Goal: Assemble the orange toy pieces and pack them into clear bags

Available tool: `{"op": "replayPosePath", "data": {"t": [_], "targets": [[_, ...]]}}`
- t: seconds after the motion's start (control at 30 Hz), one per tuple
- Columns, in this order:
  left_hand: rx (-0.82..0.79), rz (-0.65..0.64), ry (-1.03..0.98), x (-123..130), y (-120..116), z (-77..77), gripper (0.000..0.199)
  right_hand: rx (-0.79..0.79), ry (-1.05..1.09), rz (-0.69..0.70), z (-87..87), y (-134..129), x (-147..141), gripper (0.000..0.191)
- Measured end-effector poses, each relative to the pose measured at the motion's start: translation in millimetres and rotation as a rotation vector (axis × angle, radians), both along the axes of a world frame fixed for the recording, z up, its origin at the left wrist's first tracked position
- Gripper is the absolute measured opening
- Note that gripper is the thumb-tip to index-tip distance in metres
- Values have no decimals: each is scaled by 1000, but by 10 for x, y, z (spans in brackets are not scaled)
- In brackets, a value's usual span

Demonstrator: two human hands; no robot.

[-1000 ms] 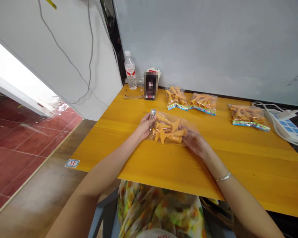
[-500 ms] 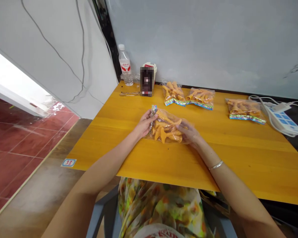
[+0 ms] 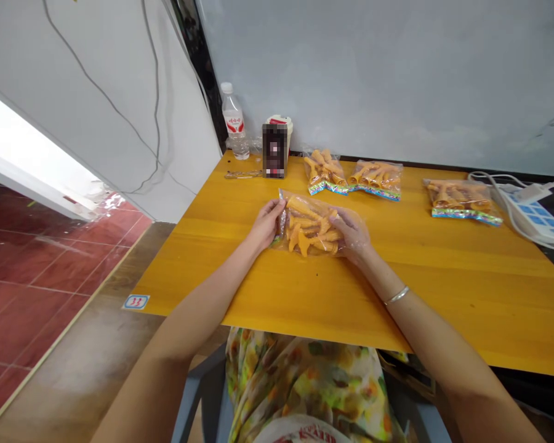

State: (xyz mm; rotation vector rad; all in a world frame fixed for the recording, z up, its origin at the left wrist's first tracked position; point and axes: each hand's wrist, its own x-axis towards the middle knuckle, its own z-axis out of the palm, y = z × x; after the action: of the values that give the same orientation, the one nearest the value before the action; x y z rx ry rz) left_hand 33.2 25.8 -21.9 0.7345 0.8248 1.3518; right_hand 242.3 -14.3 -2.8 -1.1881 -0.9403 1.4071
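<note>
A clear plastic bag (image 3: 311, 224) with several orange pieces inside is held over the near middle of the yellow wooden table (image 3: 277, 289). My left hand (image 3: 266, 224) pinches the bag's colourful header edge at its left end, thumb on top. My right hand (image 3: 352, 232) grips the bag's right end, with the thumb over the plastic and the other fingers partly behind it. The orange pieces lie jumbled, some cone-like and some with forked ends.
Three similar bags lie farther back: one (image 3: 324, 172) behind the held bag, one (image 3: 376, 179) beside it, one (image 3: 462, 200) to the right near a power strip (image 3: 538, 215). A bottle (image 3: 235, 123), a cup (image 3: 289, 132) and a phone (image 3: 274, 151) stand at the back left.
The held bag has tilted and shifted slightly upward, its left edge turned a little. My right hand has moved slightly up along the bag's right end. The view has shifted slightly.
</note>
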Motion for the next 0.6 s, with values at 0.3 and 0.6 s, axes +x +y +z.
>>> {"op": "replayPosePath", "data": {"t": [0.3, 0.6], "targets": [[348, 228, 732, -41, 27, -168, 26, 16, -124, 86, -61, -35, 35, 61], [394, 361, 842, -400, 216, -24, 32, 153, -208, 69, -135, 63, 184, 47]]}}
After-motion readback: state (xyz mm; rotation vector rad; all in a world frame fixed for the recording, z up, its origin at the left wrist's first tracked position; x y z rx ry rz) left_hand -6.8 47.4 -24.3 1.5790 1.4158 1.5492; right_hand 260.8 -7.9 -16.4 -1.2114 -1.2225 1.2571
